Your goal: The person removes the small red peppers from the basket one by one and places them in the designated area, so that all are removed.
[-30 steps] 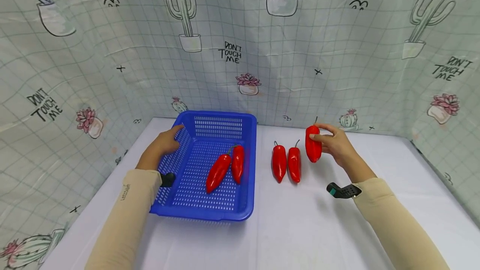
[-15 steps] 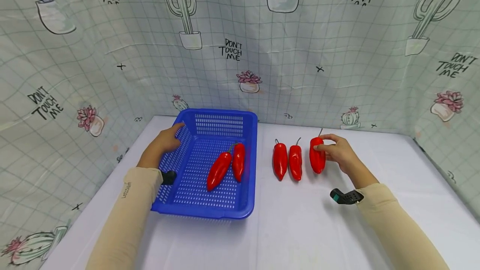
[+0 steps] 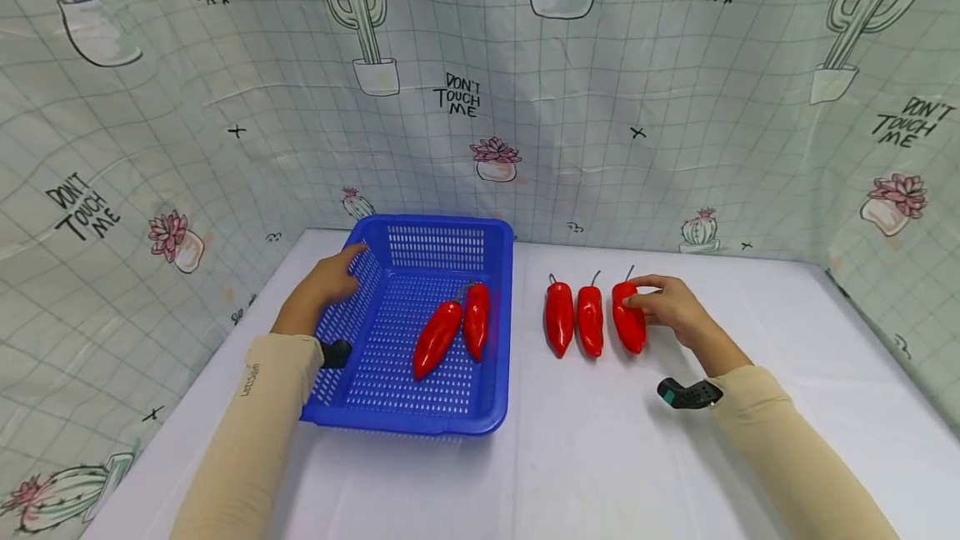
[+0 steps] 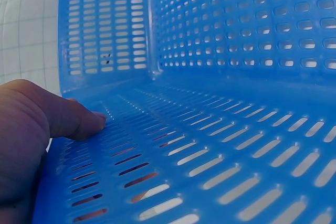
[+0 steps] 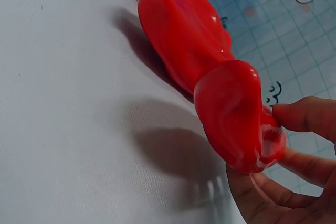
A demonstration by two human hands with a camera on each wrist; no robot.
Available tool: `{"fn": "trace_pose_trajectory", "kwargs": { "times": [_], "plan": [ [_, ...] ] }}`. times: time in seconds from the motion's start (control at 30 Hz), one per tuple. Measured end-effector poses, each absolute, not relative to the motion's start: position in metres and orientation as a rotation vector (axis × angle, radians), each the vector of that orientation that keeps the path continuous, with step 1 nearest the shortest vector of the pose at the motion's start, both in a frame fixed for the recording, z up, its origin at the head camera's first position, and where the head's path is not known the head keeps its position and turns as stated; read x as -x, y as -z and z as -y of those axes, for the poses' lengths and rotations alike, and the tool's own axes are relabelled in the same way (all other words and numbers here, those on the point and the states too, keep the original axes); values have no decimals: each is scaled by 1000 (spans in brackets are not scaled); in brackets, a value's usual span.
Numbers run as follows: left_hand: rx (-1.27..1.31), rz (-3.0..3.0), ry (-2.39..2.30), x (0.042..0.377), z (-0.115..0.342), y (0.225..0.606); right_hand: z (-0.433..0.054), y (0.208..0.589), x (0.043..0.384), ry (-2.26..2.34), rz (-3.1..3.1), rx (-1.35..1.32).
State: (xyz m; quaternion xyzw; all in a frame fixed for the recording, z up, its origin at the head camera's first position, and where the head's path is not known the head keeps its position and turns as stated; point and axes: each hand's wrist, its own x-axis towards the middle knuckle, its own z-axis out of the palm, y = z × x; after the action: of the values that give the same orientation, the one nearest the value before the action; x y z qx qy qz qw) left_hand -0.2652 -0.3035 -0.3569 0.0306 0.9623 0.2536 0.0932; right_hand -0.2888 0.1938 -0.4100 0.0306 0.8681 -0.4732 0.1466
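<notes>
My right hand [image 3: 672,307] pinches a red chili pepper [image 3: 631,330] by its upper part, stem pointing away, close over the table. In the right wrist view, fingers and thumb hold the pepper [image 5: 229,111] from the side. Just left of it lie two more red peppers, a middle one [image 3: 590,323] and a left one [image 3: 558,320], side by side. My left hand [image 3: 327,283] grips the left wall of a blue plastic basket [image 3: 509,340], thumb inside; the fingers show outside through the slots in the left wrist view. Inside the basket are a larger pepper [image 3: 437,342] and a smaller pepper [image 3: 476,323].
A white table [image 3: 585,457] carries everything. Behind it and along both sides hangs a grid-patterned cloth [image 3: 570,107] printed with cacti and words. The basket's right wall stands between the peppers inside it and those on the table.
The right hand has lowered the pepper toward the table and set it alongside the other two, its tip now swung slightly right. The left hand keeps its grip on the basket.
</notes>
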Motion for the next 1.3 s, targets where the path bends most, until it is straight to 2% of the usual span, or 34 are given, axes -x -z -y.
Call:
{"fn": "trace_pose_trajectory", "kwargs": {
  "times": [0.67, 1.3],
  "plan": [
    [-78, -2838, -759, 266, 303, 357, -186, 425, 290, 1262, -2555, -31],
    [-33, -2840, -755, 265, 304, 358, -188, 421, 284, 1275, -2560, -6]
  ]
}}
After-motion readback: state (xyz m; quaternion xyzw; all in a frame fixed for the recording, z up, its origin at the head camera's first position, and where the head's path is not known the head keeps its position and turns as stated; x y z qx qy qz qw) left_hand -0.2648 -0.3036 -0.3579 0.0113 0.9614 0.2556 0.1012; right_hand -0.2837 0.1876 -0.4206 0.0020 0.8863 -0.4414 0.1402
